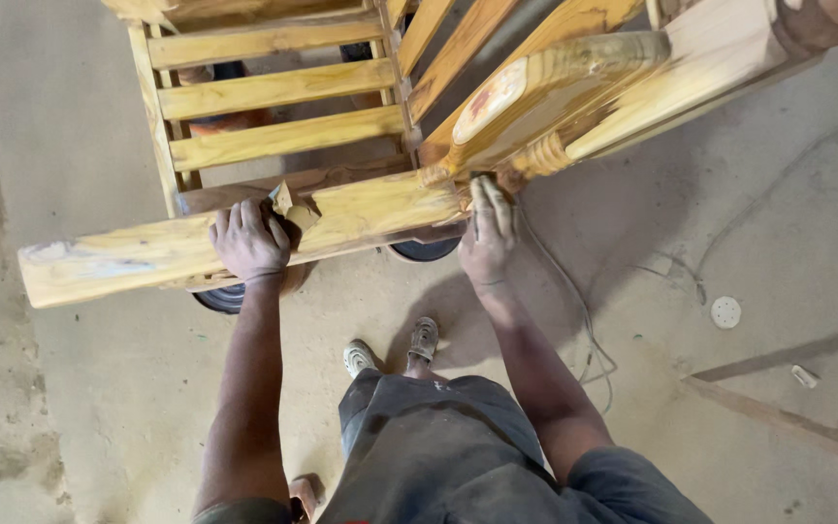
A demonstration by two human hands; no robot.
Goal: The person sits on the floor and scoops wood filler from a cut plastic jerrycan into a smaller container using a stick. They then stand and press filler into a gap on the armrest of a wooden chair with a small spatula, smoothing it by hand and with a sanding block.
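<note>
1. While I look down from the head camera, my left hand [247,240] is clamped over the front rail [196,247] of a big wooden chair frame [273,136]. Its fingers curl over the top edge, and a folded scrap of sandpaper [293,209] lies just beside them.
2. My right hand [487,233] lies flat with fingers stretched along the underside where the rail meets the carved armrest [545,82]. It seems to press a small dark pad against the wood, but I cannot tell whether it truly grips anything.
3. That frame lies tipped over in front of me, its slats [273,87] facing up and its weight borne by dark round supports [220,296] on the dusty floor [99,388].
4. I judge the piece heavy and fully stiff: solid timber, thick rails, turned joints. It will not flex, but it may rock on those round supports if I push sideways.
5. Bare sanded wood looks dry and dusty, so it offers fair friction, though fine dust could let a palm slide.
6. Best hold, to my mind, is the long rail, gripped from above near its middle, with the other hand bracing the armrest joint.
7. A thin cord [584,320] trails on the floor near my feet [390,349], well apart from both hands.
</note>
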